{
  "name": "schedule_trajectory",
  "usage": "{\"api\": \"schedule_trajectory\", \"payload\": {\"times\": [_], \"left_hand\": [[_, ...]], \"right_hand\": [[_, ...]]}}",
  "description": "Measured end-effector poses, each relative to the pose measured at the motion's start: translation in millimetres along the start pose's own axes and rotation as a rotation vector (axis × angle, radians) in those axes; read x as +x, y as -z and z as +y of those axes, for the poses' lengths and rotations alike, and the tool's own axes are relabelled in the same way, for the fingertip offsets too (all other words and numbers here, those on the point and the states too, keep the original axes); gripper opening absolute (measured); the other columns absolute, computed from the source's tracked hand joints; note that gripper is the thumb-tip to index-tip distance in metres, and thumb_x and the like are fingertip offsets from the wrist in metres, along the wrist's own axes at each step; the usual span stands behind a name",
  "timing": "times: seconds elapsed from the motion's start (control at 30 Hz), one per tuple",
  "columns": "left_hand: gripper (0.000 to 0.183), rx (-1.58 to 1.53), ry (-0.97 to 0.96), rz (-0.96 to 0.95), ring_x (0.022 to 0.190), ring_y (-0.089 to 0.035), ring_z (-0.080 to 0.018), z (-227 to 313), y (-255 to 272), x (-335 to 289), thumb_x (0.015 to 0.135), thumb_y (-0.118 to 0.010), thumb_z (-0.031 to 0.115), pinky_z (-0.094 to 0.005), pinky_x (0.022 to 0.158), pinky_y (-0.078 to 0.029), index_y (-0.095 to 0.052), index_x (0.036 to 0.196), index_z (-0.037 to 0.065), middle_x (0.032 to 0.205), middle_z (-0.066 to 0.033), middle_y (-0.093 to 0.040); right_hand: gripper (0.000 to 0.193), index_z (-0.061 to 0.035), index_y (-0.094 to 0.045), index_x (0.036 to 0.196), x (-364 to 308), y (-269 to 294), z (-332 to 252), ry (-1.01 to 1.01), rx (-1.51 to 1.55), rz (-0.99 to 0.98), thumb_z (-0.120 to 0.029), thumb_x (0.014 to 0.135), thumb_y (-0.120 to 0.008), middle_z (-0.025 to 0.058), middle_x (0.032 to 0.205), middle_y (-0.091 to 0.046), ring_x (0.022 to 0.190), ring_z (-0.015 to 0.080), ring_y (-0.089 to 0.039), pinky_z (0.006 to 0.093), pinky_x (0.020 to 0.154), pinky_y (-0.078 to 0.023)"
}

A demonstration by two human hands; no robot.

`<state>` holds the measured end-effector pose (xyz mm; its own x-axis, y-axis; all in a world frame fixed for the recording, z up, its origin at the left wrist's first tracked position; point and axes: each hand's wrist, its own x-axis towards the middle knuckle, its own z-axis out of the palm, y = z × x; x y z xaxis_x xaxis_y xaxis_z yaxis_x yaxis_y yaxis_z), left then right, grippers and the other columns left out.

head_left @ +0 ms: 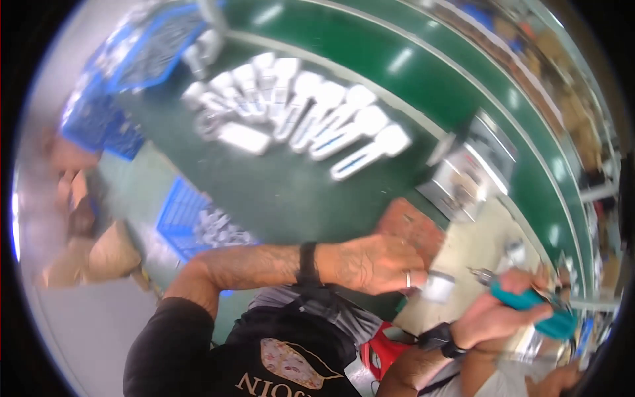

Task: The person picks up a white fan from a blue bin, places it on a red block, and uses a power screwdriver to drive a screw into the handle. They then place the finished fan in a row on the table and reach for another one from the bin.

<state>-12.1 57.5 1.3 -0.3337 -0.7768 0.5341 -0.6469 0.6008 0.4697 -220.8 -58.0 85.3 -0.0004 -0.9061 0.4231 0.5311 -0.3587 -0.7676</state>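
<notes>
My left hand (377, 264), with a ring and a black wristband, reaches across from the left. Its fingers are curled, and a small white cylindrical part (438, 288) is at the fingertips, over the pale work surface (473, 251). A teal power screwdriver (537, 309) is gripped in my right hand (493, 319). Its metal bit (481, 273) points left, toward the white part but apart from it. Blur hides the tip and exactly how the left fingers hold the part. Beside my left hand lies a reddish-brown pad (413, 228).
Several white long-handled parts (304, 109) lie fanned in a row on the dark green table (264, 192). A printed box (466, 175) stands at the right. Blue crates (175, 215) of small grey parts are at the left. Another person's hand (559, 382) appears at lower right.
</notes>
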Motion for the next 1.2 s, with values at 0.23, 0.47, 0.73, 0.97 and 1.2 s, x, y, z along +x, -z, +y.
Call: {"api": "schedule_trajectory", "payload": {"times": [0.23, 0.47, 0.73, 0.97, 1.2], "left_hand": [[0.035, 0.281, 0.899, 0.793, 0.105, -0.064, -0.0243, 22, 74, -123, 0.091, -0.068, 0.011, -0.0352, 0.092, -0.05, -0.059, 0.123, 0.0, 0.119, -0.0142, -0.066], [0.046, 0.816, 1.157, 1.164, 0.12, -0.055, -0.0274, -3, 144, -245, 0.094, -0.059, 0.01, -0.0365, 0.102, -0.044, -0.047, 0.138, -0.002, 0.13, -0.0184, -0.054], [0.05, 1.162, 1.134, 0.633, 0.13, -0.044, -0.0387, -28, 142, -185, 0.087, -0.073, 0.025, -0.0484, 0.11, -0.035, -0.056, 0.131, 0.009, 0.141, -0.0192, -0.046], [0.048, 0.947, 0.949, 0.309, 0.124, -0.049, -0.0345, -38, 140, -145, 0.08, -0.08, 0.032, -0.0472, 0.106, -0.038, -0.062, 0.118, 0.008, 0.127, -0.0107, -0.057], [0.036, 0.953, 1.056, 0.594, 0.11, -0.056, -0.0386, -33, 133, -173, 0.075, -0.082, 0.02, -0.0466, 0.095, -0.047, -0.057, 0.096, 0.005, 0.118, -0.0136, -0.056]], "right_hand": [[0.054, 0.0012, -0.051, 0.108, 31, -8, 32, 0.118, -0.244, 0.209, -0.052, 0.105, -0.042, 0.004, 0.075, -0.041, 0.07, 0.0169, -0.039, 0.0333, 0.072, -0.037], [0.042, 0.0045, -0.052, 0.109, 20, 24, 50, 0.052, -0.345, 0.151, -0.036, 0.106, -0.042, 0.0062, 0.076, -0.047, 0.072, 0.0182, -0.043, 0.031, 0.071, -0.04], [0.068, 0.0055, -0.05, 0.113, 11, 27, 63, 0.076, -0.451, 0.082, -0.061, 0.098, -0.051, 0.0068, 0.075, -0.047, 0.072, 0.0177, -0.045, 0.0304, 0.066, -0.038], [0.07, 0.0047, -0.05, 0.113, 6, 29, 63, 0.071, -0.485, 0.053, -0.063, 0.097, -0.051, 0.0075, 0.074, -0.047, 0.071, 0.0179, -0.045, 0.0304, 0.065, -0.039], [0.073, 0.0049, -0.048, 0.113, 2, 30, 65, 0.051, -0.452, 0.014, -0.065, 0.095, -0.052, 0.0073, 0.074, -0.047, 0.07, 0.0177, -0.045, 0.0303, 0.065, -0.038]]}}
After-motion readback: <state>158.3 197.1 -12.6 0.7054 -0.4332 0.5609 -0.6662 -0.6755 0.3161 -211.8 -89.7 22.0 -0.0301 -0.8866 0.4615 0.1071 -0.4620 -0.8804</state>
